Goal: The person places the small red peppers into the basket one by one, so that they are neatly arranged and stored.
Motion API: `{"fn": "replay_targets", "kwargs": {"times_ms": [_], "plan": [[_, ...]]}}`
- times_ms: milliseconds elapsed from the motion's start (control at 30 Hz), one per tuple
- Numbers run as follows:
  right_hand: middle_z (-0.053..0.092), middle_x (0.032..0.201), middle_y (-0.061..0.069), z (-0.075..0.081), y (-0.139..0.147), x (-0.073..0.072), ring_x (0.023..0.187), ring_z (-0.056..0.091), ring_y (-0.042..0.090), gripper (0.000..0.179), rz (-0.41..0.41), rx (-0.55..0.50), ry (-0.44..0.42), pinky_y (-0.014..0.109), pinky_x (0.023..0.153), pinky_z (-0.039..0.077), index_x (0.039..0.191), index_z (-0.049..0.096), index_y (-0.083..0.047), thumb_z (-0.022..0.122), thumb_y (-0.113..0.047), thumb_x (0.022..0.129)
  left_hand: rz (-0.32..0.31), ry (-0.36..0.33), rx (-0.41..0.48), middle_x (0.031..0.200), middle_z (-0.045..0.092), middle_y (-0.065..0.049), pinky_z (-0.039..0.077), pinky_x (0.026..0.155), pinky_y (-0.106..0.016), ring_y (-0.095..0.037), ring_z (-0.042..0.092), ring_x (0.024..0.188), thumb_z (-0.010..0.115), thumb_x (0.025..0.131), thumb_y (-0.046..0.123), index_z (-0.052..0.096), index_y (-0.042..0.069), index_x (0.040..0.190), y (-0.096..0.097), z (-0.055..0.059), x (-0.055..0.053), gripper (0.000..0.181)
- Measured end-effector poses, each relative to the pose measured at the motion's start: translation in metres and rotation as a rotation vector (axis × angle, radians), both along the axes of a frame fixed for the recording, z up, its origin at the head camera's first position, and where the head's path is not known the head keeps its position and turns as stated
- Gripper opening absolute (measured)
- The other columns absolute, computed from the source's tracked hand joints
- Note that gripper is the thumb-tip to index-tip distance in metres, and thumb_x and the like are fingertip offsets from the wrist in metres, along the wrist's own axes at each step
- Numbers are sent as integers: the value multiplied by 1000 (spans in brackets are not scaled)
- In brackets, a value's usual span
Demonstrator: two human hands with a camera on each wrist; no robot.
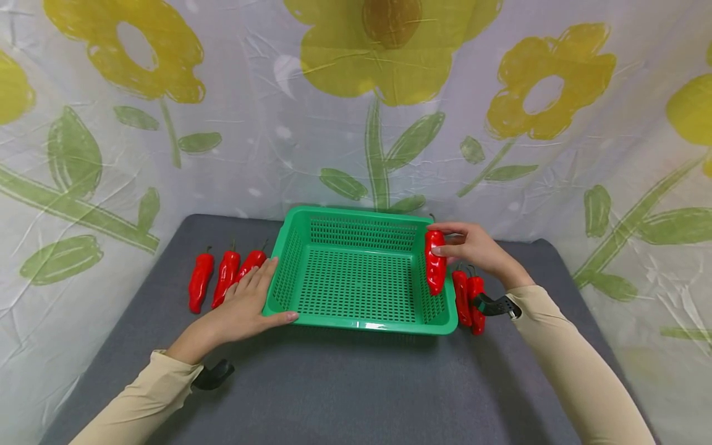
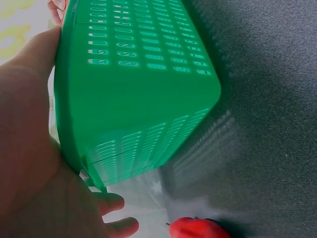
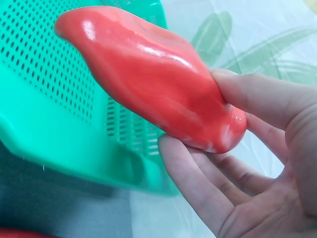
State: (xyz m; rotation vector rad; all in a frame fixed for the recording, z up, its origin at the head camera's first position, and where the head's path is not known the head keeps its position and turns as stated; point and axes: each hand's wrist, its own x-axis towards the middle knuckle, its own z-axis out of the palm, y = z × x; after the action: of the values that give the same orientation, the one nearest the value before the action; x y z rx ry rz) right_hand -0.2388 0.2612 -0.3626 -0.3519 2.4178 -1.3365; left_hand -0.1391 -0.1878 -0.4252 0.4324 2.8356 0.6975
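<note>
A long, glossy red pepper (image 1: 435, 262) hangs over the right wall of a green plastic basket (image 1: 356, 323). My right hand (image 1: 468, 246) pinches this pepper near its stem end, thumb against fingers; the right wrist view shows the pepper (image 3: 143, 74) tilted in the fingertips. At the basket's front left corner rests my left hand (image 1: 245, 312), its fingers straight along the left rim and its thumb on the front rim. The left wrist view shows that hand against the basket (image 2: 133, 99) from outside. Nothing lies inside the basket.
Left of the basket, red peppers (image 1: 201, 281) lie on the grey table (image 1: 345, 389), one partly hidden by my left hand. More red peppers (image 1: 461, 298) lie by the right wall, under my right wrist. A flower-printed curtain (image 1: 250, 123) hangs behind the table.
</note>
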Motion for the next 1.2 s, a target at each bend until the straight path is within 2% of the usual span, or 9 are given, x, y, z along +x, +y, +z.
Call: {"fn": "replay_targets", "kwargs": {"times_ms": [200,567,1067,1200], "plan": [[52,142,17,-3,-10,-4,98,69,14,54,5,-6,-8,38,81,61,142,53,-11,71,-20,92,-4,9,-9,166,11,-21,20,107,-79,-49,16,148,65,80,69,1,8,160,0,-1,0,118],[54,139,14,-9,-28,-8,101,69,22,51,5,-41,-27,43,82,61,140,55,-15,71,-20,92,5,1,-13,166,10,-21,19,108,-79,-50,15,148,64,81,69,1,9,160,0,0,0,118],[51,141,19,-17,-58,-9,104,68,31,53,46,-24,-33,43,81,61,143,52,-9,68,-15,93,9,-7,-13,166,10,-21,20,108,-79,-49,16,148,64,80,70,1,9,160,1,2,1,119],[51,141,20,-19,-66,-11,103,69,30,53,52,-20,-34,47,83,61,143,52,-9,69,-15,93,7,-7,-11,166,11,-21,21,108,-79,-49,16,148,64,80,70,1,9,160,1,3,1,118]]}}
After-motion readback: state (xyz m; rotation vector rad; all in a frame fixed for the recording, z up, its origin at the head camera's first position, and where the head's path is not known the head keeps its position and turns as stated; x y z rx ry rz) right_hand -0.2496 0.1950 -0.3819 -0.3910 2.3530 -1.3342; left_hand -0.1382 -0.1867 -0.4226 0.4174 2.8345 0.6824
